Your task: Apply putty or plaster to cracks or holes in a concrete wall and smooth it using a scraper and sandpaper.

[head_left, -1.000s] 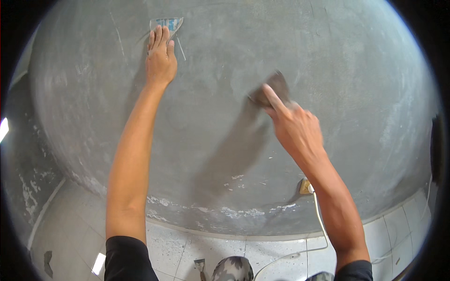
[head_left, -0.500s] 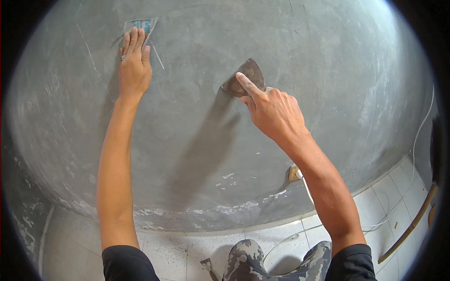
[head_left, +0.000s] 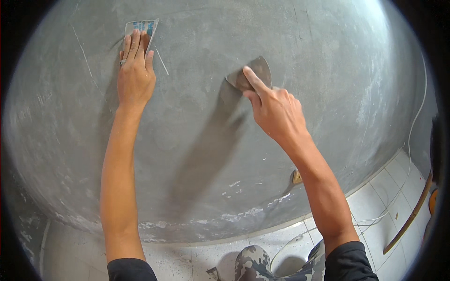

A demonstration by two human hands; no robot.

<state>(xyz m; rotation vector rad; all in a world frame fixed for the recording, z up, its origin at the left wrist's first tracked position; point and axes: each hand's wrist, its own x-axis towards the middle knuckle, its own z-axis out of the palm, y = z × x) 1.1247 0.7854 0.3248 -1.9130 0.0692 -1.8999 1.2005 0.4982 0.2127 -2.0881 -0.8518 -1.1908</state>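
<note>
My left hand [head_left: 136, 82] is high on the grey plastered wall [head_left: 183, 131], with its fingers stretched over a small sheet of sandpaper [head_left: 142, 25] with blue print. It presses the sheet against the wall, and a ring shows on one finger. To the right, my right hand [head_left: 280, 110] grips a broad, worn putty knife [head_left: 262, 70]. The index finger lies along its blade, which is against or very close to the wall; the handle is hidden in my palm. Thin white scratches mark the wall beside my left hand.
A wall socket [head_left: 297, 177] sits low beside my right forearm. White cable [head_left: 412, 126] runs down the right side and over the tiled floor [head_left: 384, 192]. A curved brown stick [head_left: 408, 224] leans at far right. Near my camouflage-clad knees [head_left: 253, 264] lies another scraper [head_left: 213, 273].
The view has shifted a little. My right hand and the putty knife have moved slightly up and right; the left hand with the sandpaper has barely moved. My right forearm now hides the plug at the socket.
</note>
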